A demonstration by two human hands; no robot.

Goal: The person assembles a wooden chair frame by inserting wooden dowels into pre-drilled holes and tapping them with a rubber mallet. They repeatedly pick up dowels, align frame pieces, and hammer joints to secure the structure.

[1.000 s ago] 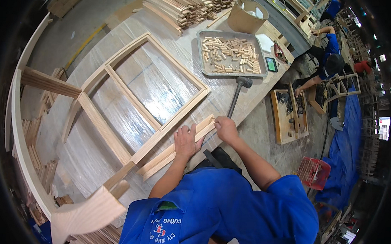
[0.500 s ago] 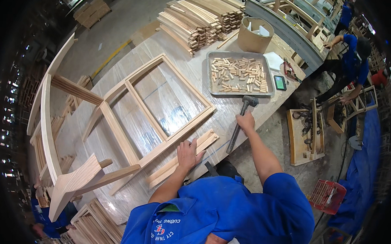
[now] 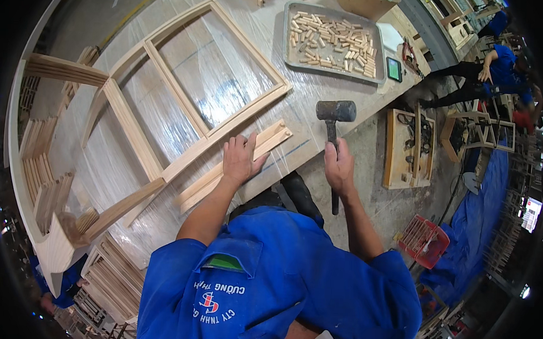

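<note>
A black rubber mallet stands raised by the near table edge, head away from me. My right hand is wrapped around its handle. My left hand straddles a pair of pale wooden rails lying side by side, fingers over the far side and thumb on the near side. Small dowel ends show at the rails' right tip. Just beyond lies a wooden chair frame with crossbars, its curved legs rising at the left.
A grey metal tray of loose wooden dowels sits at the far right of the table, near a small device with a green screen and pliers. Right, on the floor, are a wooden box and a red crate. A co-worker stands beyond.
The mallet has swung up from lying slanted at the table edge to upright, its head lifted, with my right hand still around it. My left hand stays on the rails. The view has shifted.
</note>
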